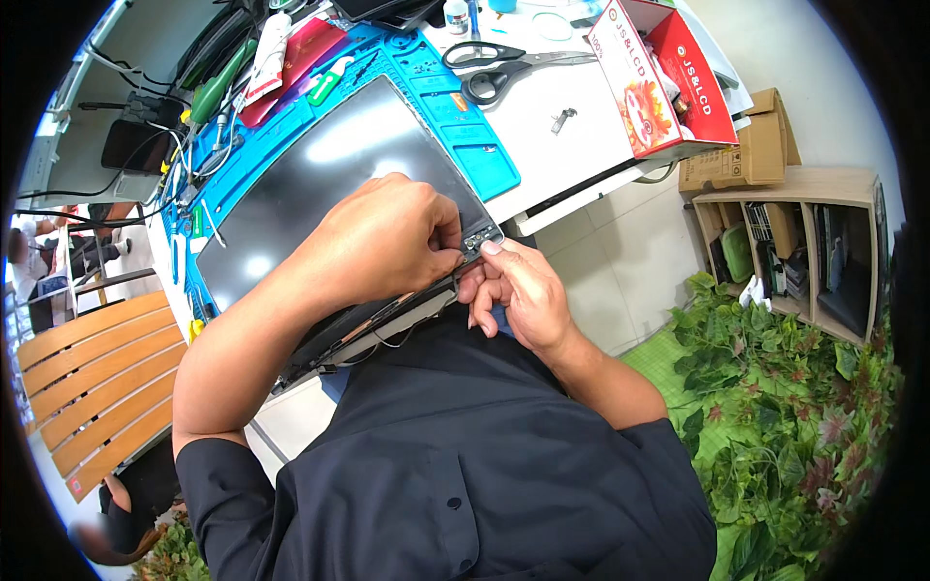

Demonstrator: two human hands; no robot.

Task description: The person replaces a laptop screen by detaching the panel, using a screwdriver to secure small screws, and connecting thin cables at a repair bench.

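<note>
A dark laptop screen (363, 140) lies tilted on the blue work mat (499, 176), its lower edge toward my body. My left hand (392, 232) reaches across the panel, fingers curled and pinched at its near right corner. Whatever sits between those fingertips is hidden. Beside them a small metal hinge (477, 239) shows at the corner. My right hand (528, 295) grips that same corner, thumb on top and the other fingers bent underneath. Along the near edge runs a bare strip with a thin cable (395, 342) hanging from it.
Black-handled scissors (518, 70) and a small metal part (563, 119) lie on the white table beyond the mat. A red box (668, 87) stands at the table's right edge. Cables and tools crowd the far left. A wooden bench (97, 378), shelf (794, 194) and leafy plants (775, 416) surround me.
</note>
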